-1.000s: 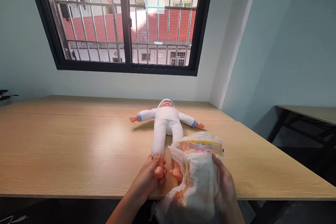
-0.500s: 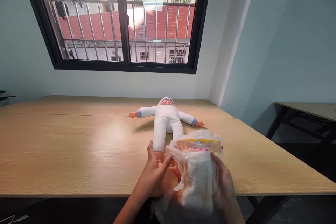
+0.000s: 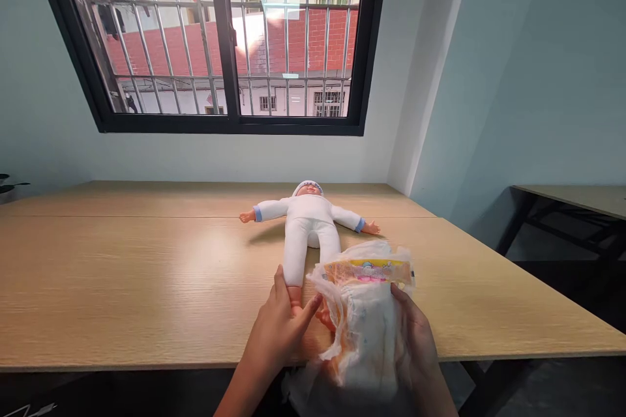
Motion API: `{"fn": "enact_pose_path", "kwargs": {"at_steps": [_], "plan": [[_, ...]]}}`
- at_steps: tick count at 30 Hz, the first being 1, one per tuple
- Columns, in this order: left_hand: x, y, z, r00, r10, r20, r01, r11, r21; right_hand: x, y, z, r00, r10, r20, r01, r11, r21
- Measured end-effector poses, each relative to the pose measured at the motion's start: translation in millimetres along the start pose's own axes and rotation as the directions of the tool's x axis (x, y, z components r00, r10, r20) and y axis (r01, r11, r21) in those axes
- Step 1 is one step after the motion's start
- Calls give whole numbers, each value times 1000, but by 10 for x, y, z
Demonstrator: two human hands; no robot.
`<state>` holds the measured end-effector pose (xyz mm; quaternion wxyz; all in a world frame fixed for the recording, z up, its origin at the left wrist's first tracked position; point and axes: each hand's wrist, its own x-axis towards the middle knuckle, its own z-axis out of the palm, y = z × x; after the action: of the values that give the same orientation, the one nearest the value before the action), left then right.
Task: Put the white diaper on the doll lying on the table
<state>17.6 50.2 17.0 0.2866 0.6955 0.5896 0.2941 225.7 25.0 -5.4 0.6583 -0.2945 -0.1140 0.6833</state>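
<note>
A doll (image 3: 310,210) in white clothes lies on its back on the bench (image 3: 171,273), just beyond the hands, with its head farthest away and its legs running down towards them. That way round, the legs are likely the easiest part of it to reach, and the arms, spread out to both sides, stay clear of the work. The right hand (image 3: 419,339) grips a diaper (image 3: 374,332) by its side edge, with the thumb on the near face and the fingers mostly hidden behind. Held there, the diaper stands up between the two hands, with its printed strip (image 3: 369,270) at the top, probably so that the padded face can be seen and the other edge left free. It covers much of one leg, and its lower end drops past the near edge of the bench into blur. The left hand (image 3: 276,332) is loosely spread, thumb and forefinger well parted, with the doll's other ankle (image 3: 295,296) showing between them; the thumb points towards the free edge of the diaper. Whether that hand actually presses on the ankle, or its thumb meets the diaper, cannot be told.
</note>
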Motion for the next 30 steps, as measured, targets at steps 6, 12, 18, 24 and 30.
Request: {"fn": "enact_pose_path", "kwargs": {"at_steps": [6,12,18,24,30], "plan": [[-55,80,-45,992,-121,22,113,970,213,7,-1,-9,999,-34,-31,34,999,-20],[-115,165,-57,987,-143,-74,160,925,345,-12,-2,12,999,-25,-23,25,1000,-1],[-121,135,-63,989,-131,-70,147,931,334,-29,-4,32,999,-40,-20,40,999,-4],[-101,91,-80,994,-96,-57,109,944,313,-39,-11,44,999,-44,-27,43,998,-41],[-168,83,-32,981,41,-188,40,911,409,-29,-3,24,999,-31,-33,30,999,-16]]}}
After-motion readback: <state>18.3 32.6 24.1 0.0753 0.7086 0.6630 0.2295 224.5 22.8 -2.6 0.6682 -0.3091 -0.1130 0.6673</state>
